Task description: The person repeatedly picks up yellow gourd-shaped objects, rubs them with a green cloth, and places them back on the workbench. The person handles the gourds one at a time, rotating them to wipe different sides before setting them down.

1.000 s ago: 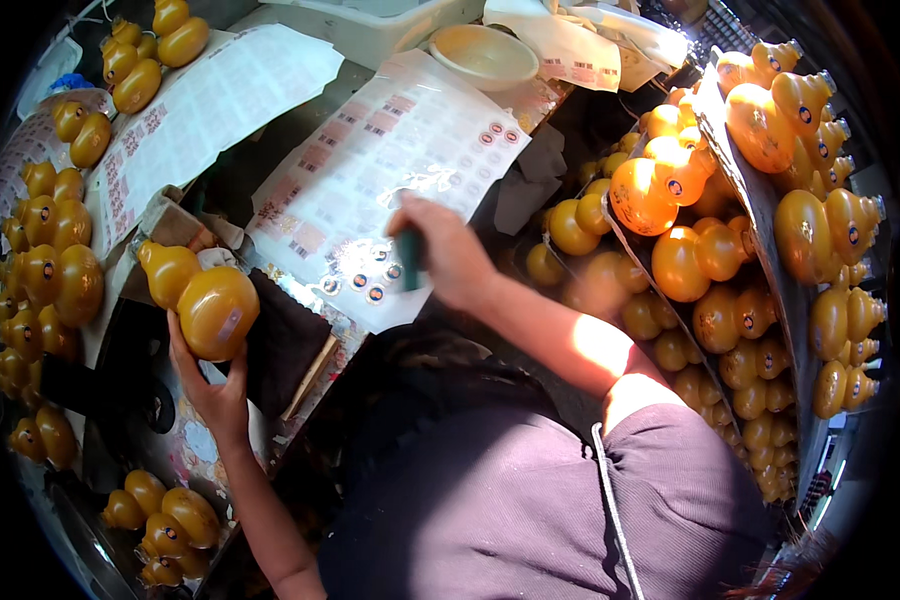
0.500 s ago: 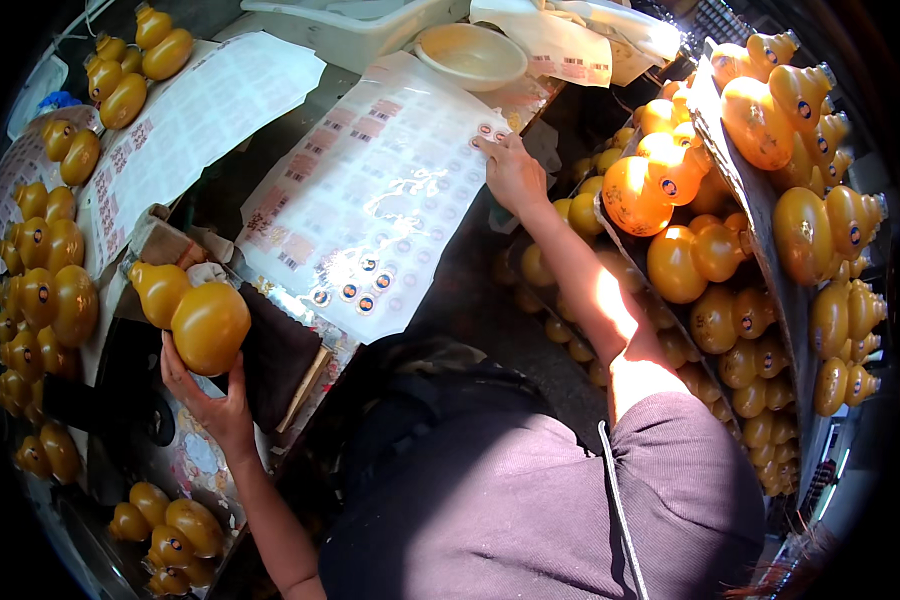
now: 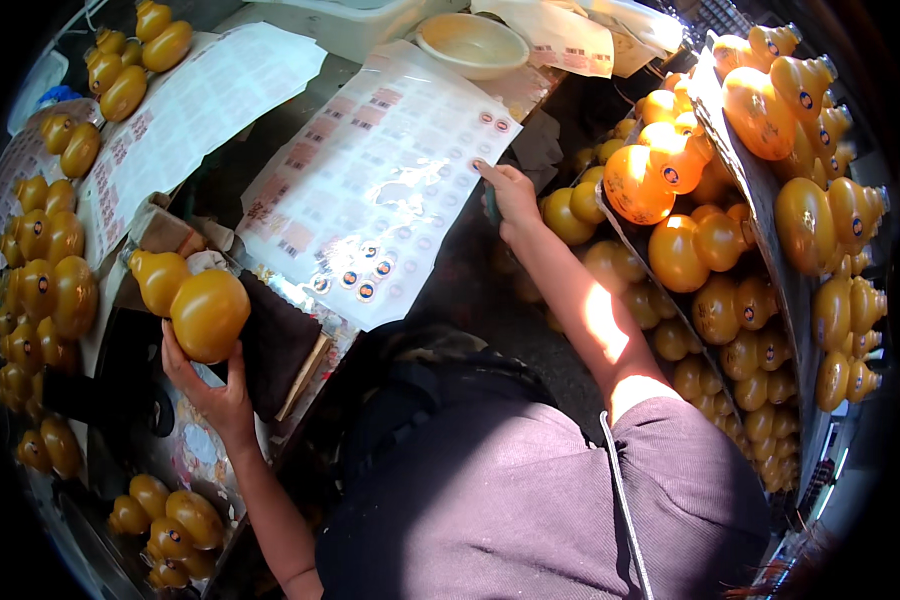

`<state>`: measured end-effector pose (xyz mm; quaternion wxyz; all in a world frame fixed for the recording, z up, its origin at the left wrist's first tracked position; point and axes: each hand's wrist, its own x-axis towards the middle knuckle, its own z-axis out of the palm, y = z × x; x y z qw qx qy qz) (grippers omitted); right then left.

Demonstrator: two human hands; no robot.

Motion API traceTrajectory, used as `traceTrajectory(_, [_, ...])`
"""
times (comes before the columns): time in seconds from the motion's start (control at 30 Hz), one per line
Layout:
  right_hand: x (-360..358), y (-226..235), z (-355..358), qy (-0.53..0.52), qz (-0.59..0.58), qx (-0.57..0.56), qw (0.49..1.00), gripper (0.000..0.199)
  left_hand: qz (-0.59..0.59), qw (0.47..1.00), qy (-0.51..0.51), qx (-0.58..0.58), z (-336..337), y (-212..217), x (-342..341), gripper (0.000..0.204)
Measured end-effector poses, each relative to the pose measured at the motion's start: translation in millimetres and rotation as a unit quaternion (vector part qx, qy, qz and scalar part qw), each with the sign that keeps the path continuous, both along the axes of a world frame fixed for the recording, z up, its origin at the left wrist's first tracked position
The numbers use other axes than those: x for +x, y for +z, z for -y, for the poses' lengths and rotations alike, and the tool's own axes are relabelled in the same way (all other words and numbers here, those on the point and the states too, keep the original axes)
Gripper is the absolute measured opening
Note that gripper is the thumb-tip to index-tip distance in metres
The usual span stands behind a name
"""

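Note:
My left hand (image 3: pixel 212 392) supports a glossy amber gourd-shaped bottle (image 3: pixel 210 316) from below, with fingers and thumb around its larger bulb. The bottle lies tilted, its smaller bulb toward the far left, and no label shows on its visible side. Along the right edge of a shiny label sheet (image 3: pixel 370 170), my right hand (image 3: pixel 515 203) pinches a small round sticker (image 3: pixel 478 165) between the fingertips. Two more round stickers (image 3: pixel 493 122) sit on the sheet's far right corner. Several dark round stickers (image 3: pixel 366 291) stand out near its close end.
Gourd-shaped bottles (image 3: pixel 55 270) crowd the left side, with another cluster (image 3: pixel 175 530) at lower left. Labelled bottles (image 3: pixel 675 165) fill slanted racks at right, divided by a board (image 3: pixel 745 160). Beyond the sheet are a pale bowl (image 3: pixel 473 45) and more label sheets (image 3: pixel 200 100).
My right hand has drawn back toward me from the sheet's far right corner, bringing a round sticker with it. The left hand keeps the bottle in nearly the same place.

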<state>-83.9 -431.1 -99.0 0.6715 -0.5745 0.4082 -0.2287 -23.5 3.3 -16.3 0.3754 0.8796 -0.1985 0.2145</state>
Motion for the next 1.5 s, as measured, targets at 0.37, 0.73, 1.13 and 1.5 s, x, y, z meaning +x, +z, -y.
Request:
traceTrajectory(0.37, [-19, 1, 1, -0.072, 0.109, -0.095, 0.987, 0.013, -0.028, 0.998, -0.015, -0.061, -4, 4, 8, 0.089])
traceTrajectory(0.73, [133, 201, -161, 0.623, 0.077, -0.353, 0.694, 0.021, -0.079, 0.996, -0.026, -0.020, -13, 15, 7, 0.091])
traceTrajectory(1.13, [250, 229, -300, 0.839, 0.075, -0.454, 0.291, 0.022, -0.122, 0.990, -0.044, -0.047, -20, 15, 11, 0.089])
traceTrajectory(1.5, [184, 143, -252, 0.634, 0.034, -0.171, 0.754, 0.053, -0.336, 0.812, -0.050, -0.475, -17, 27, 72, 0.046])
